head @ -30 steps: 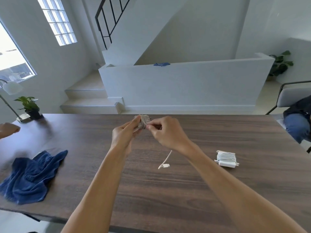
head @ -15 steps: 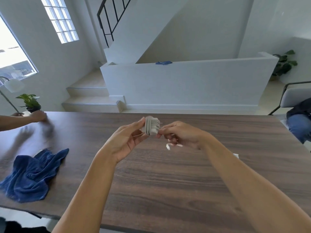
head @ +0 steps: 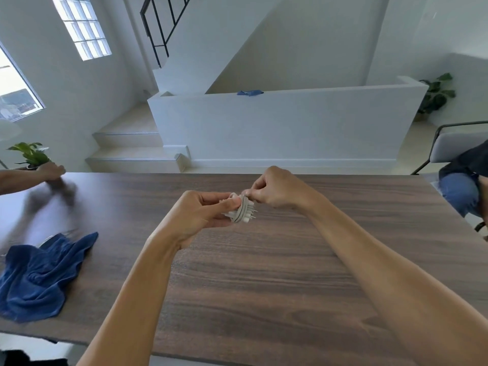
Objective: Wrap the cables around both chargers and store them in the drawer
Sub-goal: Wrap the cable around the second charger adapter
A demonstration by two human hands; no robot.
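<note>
A white charger (head: 241, 213) with its cable wound around it is held above the middle of the wooden table (head: 264, 286), prongs pointing right. My left hand (head: 200, 216) grips the charger from the left, thumb on top. My right hand (head: 277, 187) pinches the cable end at the charger's upper right. The second wrapped charger is hidden behind my right forearm. No drawer is in view.
A crumpled blue cloth (head: 39, 276) lies at the table's left edge. Another person's hand (head: 51, 171) rests on the far left of the table beside a small potted plant (head: 31, 154). A seated person (head: 467, 186) and chair are at the right.
The loose cable end that hung below my right hand is now drawn up to the charger. My right hand has risen to its top, and the charger has turned so the prongs face right.
</note>
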